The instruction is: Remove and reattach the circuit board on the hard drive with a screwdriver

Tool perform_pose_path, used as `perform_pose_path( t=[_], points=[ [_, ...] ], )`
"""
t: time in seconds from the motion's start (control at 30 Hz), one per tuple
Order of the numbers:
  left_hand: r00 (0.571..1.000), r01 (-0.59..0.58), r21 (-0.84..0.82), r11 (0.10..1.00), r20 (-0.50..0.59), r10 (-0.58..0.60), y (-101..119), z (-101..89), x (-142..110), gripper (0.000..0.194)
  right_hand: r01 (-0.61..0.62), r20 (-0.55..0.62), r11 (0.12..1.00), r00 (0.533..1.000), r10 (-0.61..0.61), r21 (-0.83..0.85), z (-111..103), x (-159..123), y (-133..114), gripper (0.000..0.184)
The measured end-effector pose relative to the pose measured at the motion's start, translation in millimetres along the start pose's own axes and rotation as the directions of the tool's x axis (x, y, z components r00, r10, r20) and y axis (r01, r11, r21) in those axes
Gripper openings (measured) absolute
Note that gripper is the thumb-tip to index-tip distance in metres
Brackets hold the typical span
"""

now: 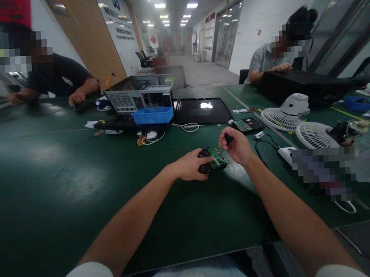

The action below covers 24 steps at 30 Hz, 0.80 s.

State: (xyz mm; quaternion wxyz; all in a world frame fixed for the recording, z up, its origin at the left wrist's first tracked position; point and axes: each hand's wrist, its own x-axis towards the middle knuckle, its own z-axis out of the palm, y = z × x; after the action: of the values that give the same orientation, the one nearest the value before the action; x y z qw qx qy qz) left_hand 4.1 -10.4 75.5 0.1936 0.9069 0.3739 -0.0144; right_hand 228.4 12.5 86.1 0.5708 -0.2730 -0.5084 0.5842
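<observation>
A hard drive [216, 161] lies on the green table with its green circuit board facing up. My left hand [191, 166] grips it from the left, thumb at the near edge and fingers over the top. My right hand [235, 146] is closed round the dark handle of a screwdriver [229, 139]. Its thin shaft slants down to the right side of the board; whether the tip sits in a screw is too small to tell. Beyond my right hand is a second drive [248, 125], also with a green board showing.
An opened computer case [139, 98] stands ahead, with a blue tray [152, 115] before it and a black panel [202, 110] beside it. White fans [284, 116], a power strip [286, 153] and cables lie right. Co-workers sit at far left and far right, the latter behind a black case [303, 84].
</observation>
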Motion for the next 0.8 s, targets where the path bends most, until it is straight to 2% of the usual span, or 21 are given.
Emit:
perform_pose_path(
  t=[0.13, 0.33, 0.6, 0.8],
  points=[
    [1.0, -0.006, -0.002, 1.0, -0.003, 0.006, -1.5, 0.2, 0.5, 0.088, -0.011, 0.013, 0.998, 1.0, 0.01, 0.068, -0.2, 1.4, 1.5, 0.036],
    [1.0, -0.001, -0.008, 1.0, 0.007, 0.001, -0.8, -0.8, -0.1, 0.088, -0.022, -0.029, 0.998, 0.999, 0.024, 0.063, -1.4, 2.1, 2.6, 0.03],
    [0.999, 0.019, -0.004, 1.0, 0.029, -0.019, 2.8, -5.0, -2.2, 0.089, -0.02, -0.112, 0.997, 0.994, 0.012, -0.075, -3.0, 4.0, 6.2, 0.041],
    [1.0, 0.009, -0.006, 1.0, 0.024, -0.009, 2.7, -4.1, -1.4, 0.087, -0.016, -0.125, 0.959, 0.992, -0.02, -0.282, -7.1, 3.4, 14.3, 0.059]
  ],
)
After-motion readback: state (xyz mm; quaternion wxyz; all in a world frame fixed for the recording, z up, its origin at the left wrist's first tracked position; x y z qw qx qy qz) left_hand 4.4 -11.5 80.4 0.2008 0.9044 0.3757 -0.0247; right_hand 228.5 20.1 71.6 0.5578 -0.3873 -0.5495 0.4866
